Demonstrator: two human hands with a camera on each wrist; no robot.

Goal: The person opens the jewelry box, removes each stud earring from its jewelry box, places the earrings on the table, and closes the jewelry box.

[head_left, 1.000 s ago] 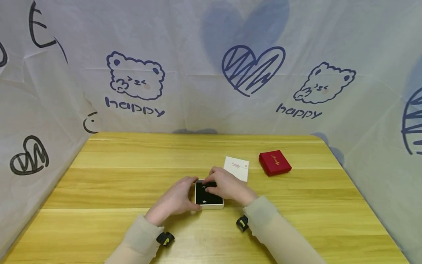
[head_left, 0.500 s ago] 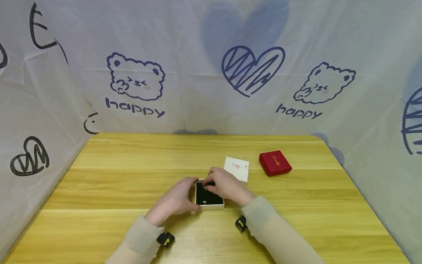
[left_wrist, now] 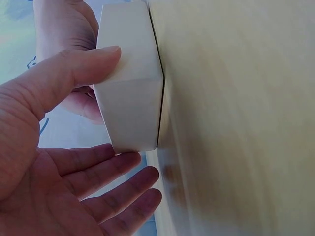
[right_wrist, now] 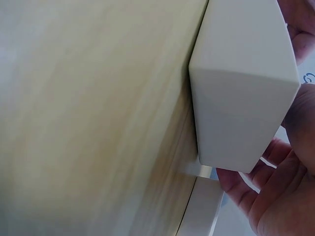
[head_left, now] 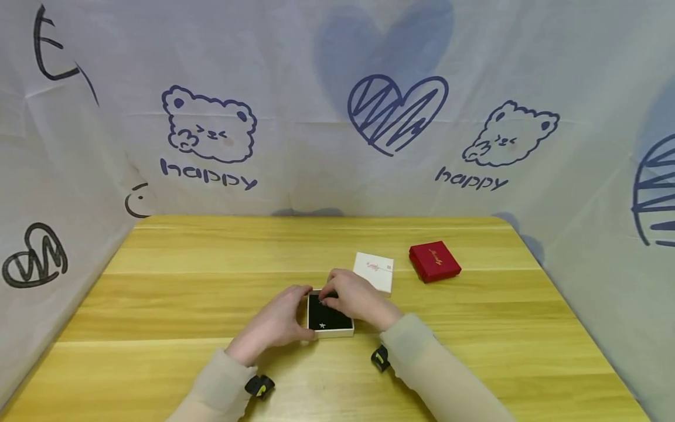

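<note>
White box [head_left: 332,333]: on the table [head_left: 506,316], black pad [head_left: 333,317] inside.
Left hand [head_left: 275,319]: I see thumb and spread fingers holding the box.
Right hand [head_left: 360,296]: fingertips at the far star [head_left: 321,302]; I can't tell if they pinch it.

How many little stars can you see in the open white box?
2: front star, near the front-left corner of the black insert; rear star, near its back-left corner, at the right hand. That hand covers part of the insert; more may be hidden.
</note>
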